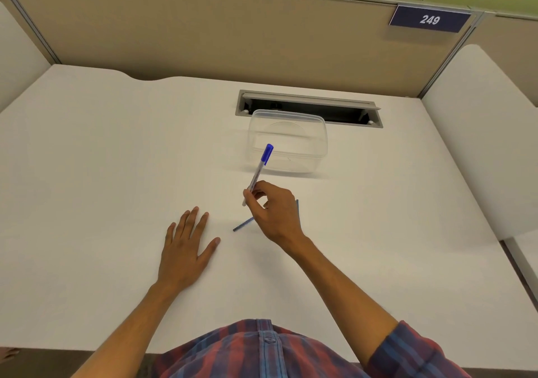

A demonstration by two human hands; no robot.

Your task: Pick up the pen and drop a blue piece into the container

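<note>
From the head camera, looking down at a white desk (87,159), the right hand (276,214) is raised a little above the surface with its fingers curled, and it pinches a pen (257,175) between thumb and fingertips near the pen's lower end. The pen has a clear barrel and a blue cap; it slants up and away from the hand, cap end highest and pointing toward the far side of the desk. In this view the cap overlaps the near wall of a clear plastic box (302,133), though whether the pen actually reaches over the box or only stands in front of it cannot be told from this angle.

Under the right hand lies a second pen (243,224), thin and blue, flat on the desk; only its left end shows past the palm. Another thin blue line shows at the right edge of the hand, possibly a further pen.

The left hand (185,249) rests flat on the desk, palm down, fingers straight and slightly spread, holding nothing. It is near the lying pen but apart from it.

Behind the box is a long cable slot (308,102) set in the desk. A sign (429,19) reading 249 hangs on the partition beyond.
</note>
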